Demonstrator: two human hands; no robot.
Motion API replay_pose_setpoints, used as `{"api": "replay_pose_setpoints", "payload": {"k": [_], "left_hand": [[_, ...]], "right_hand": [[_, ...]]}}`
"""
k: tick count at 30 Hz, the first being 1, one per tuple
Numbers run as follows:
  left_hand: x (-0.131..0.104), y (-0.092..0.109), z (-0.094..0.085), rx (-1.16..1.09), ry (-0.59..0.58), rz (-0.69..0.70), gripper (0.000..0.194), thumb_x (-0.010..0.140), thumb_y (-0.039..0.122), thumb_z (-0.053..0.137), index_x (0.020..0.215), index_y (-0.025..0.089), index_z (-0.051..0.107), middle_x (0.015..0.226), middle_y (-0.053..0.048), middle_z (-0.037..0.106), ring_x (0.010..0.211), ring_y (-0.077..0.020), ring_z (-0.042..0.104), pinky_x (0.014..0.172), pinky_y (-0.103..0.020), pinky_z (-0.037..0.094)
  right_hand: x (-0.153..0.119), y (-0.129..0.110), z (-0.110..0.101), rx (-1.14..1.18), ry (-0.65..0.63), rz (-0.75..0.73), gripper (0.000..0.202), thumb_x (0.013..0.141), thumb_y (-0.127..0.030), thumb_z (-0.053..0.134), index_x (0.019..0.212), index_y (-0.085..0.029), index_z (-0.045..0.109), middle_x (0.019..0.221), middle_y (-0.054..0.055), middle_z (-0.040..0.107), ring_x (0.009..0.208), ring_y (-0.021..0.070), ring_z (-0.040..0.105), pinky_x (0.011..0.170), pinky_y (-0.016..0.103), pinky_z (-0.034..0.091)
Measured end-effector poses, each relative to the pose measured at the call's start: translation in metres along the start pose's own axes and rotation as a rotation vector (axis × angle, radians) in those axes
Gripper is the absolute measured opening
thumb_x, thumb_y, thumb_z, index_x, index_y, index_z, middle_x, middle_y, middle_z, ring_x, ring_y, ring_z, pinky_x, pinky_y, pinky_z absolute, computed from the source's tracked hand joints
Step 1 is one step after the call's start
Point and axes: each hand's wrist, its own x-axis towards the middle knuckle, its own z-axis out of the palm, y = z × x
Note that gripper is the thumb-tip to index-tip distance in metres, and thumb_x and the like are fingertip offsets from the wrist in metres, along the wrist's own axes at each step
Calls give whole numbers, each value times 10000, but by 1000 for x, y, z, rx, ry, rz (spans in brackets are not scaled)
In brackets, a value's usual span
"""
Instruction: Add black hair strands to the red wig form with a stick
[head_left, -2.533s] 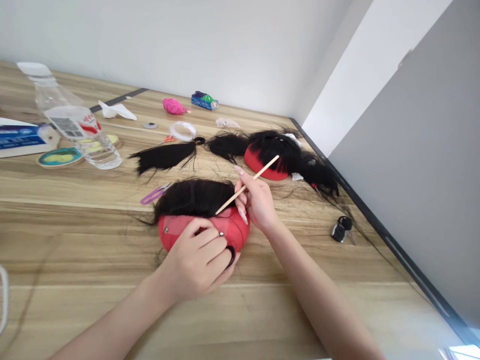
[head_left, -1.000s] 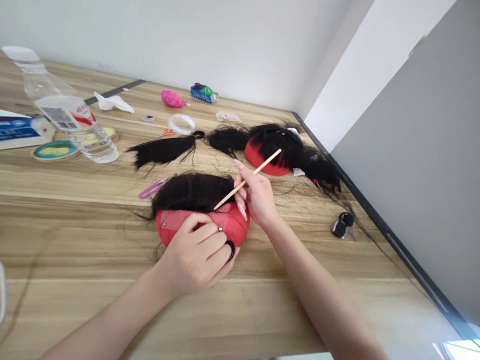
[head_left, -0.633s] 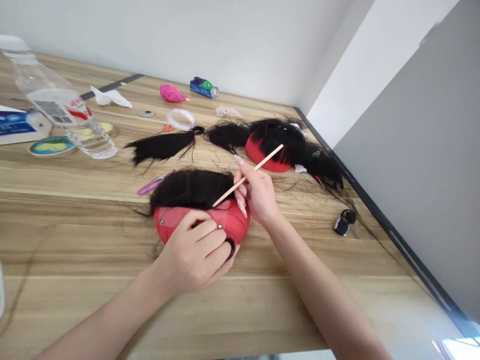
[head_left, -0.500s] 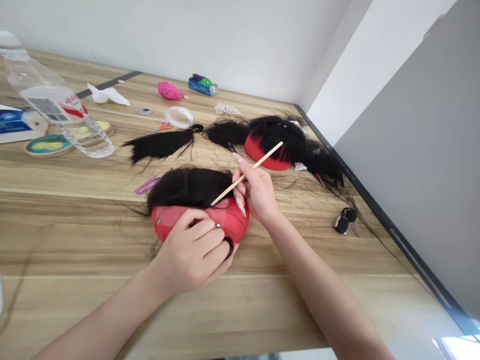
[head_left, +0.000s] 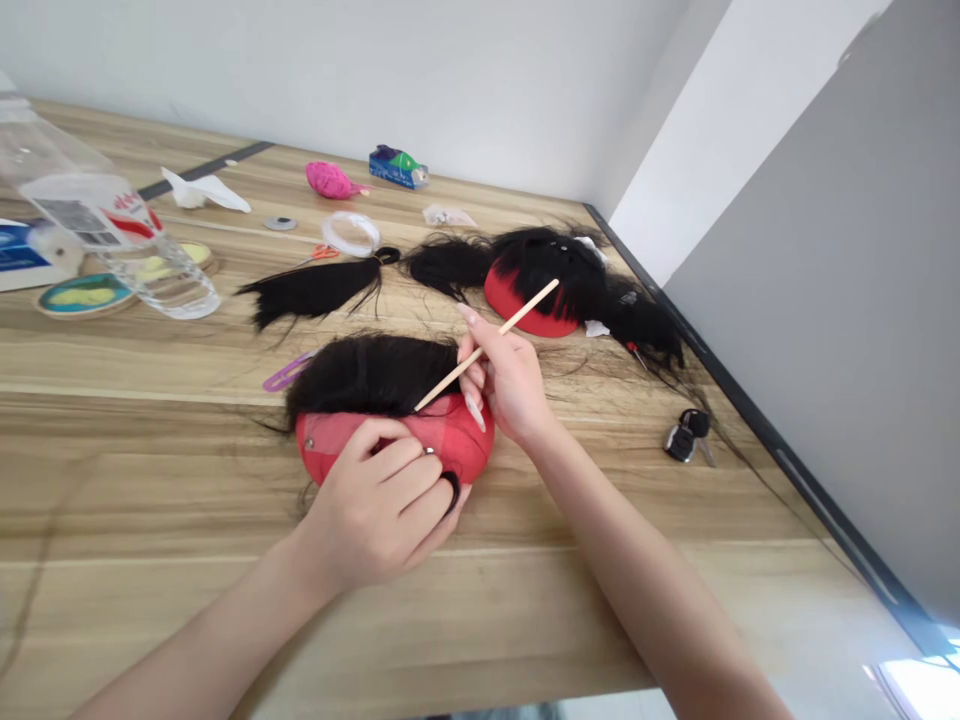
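In front of me a red dome-shaped head form lies with thick black hair across its far side. A lighter mesh-like strip runs along the hair's near edge. My left hand rests against the form's near side, fingers curled and closed; whatever they pinch is hidden. A dark loop circles one finger, and a small silvery pin head shows beside the knuckles. My right hand is closed on a thin wooden stick, slanted down to the left. The stick's lower end meets the hair's edge.
Behind lie a second red form with black hair, a tied hair bundle and a purple clip. A water bottle stands left, near painted discs. Keys lie right; pink yarn sits near the wall.
The whole view has shifted slightly, so everything appears a little further left. Both hands keep nearly the same pose, and the stick still touches the hair's edge.
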Motion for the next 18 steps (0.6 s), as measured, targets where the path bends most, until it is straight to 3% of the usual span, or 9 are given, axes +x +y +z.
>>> {"api": "replay_pose_setpoints", "payload": {"k": [18], "left_hand": [[-8,0,0,-137,95,-60,262,820,90,561,576,164,498,572,4,541,583,-125,479,669,-337,472]], "right_hand": [[1,1,-2,-12,10,-13,441,815,-532,618,560,-180,540,378,-91,370,258,56,392,247,167,264]]}}
